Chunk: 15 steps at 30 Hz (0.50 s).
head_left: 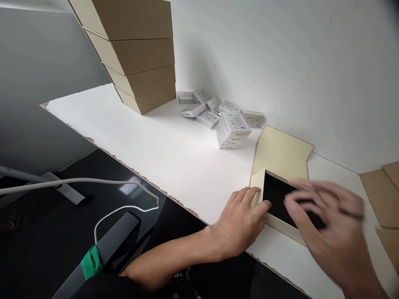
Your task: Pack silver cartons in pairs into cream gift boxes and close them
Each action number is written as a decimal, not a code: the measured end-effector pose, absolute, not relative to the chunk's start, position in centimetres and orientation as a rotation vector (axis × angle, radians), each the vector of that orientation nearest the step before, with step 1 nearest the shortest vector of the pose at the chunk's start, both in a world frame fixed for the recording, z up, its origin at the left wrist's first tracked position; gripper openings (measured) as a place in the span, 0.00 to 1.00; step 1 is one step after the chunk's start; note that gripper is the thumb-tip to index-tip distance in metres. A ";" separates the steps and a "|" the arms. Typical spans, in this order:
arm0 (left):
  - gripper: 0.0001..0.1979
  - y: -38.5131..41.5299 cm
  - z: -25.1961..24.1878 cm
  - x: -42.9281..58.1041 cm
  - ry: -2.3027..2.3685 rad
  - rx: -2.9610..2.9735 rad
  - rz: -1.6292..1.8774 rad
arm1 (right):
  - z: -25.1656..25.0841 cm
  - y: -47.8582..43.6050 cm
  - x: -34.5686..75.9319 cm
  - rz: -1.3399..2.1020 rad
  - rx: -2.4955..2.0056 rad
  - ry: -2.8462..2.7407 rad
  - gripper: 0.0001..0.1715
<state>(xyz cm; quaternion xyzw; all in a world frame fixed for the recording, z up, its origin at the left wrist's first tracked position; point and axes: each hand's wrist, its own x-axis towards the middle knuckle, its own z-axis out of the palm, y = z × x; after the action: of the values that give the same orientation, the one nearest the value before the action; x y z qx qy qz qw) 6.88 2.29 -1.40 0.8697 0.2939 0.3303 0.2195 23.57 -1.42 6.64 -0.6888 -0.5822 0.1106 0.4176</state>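
Note:
A cream cardboard box (285, 223) sits near the front edge of the white table, its lid flap (282, 151) folded back towards the wall. The inside of the box is black, and I cannot make out anything lying in it. My left hand (238, 222) grips the box's left end, fingers along the outer side and thumb over the front corner. Above the right part of the box hovers my right hand (330, 224), blurred by motion. Its fingers are curved and apart, with nothing visible between them; a dark ring is on one finger.
Behind the box stand a small stack of white printed cartons (233, 128) and a loose heap of similar cartons (207, 118). A tall stack of tan boxes (146, 62) rises at the back left. Brown cardboard (382, 199) lies at right. A white cable (124, 181) hangs below the chipped table edge.

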 end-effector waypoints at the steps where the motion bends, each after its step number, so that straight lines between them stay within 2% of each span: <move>1: 0.16 2.0 -1.3 6.7 0.806 2.361 0.938 | 7.5 1.5 22.6 0.297 -1.723 -1.530 0.36; 3: 0.21 1.2 -1.1 6.3 0.823 2.265 0.994 | 8.3 7.4 20.9 0.326 -1.858 -1.686 0.46; 6: 0.22 -0.6 -1.3 5.5 0.898 2.130 1.045 | 7.8 14.9 18.4 0.245 -2.031 -1.756 0.59; 11: 0.21 -2.6 -2.4 3.5 0.992 1.977 1.215 | 6.9 18.8 16.3 0.243 -2.100 -1.683 0.50; 15: 0.18 -2.8 -2.8 2.5 1.058 1.861 1.303 | 8.9 14.4 19.7 0.235 -1.844 -1.616 0.54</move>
<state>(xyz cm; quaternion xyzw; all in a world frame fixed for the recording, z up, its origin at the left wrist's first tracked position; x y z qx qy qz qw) 2.53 -2.81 -2.76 0.7055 0.4011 0.4938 0.3123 19.65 14.43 8.90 -0.7059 -0.6186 0.0901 0.3330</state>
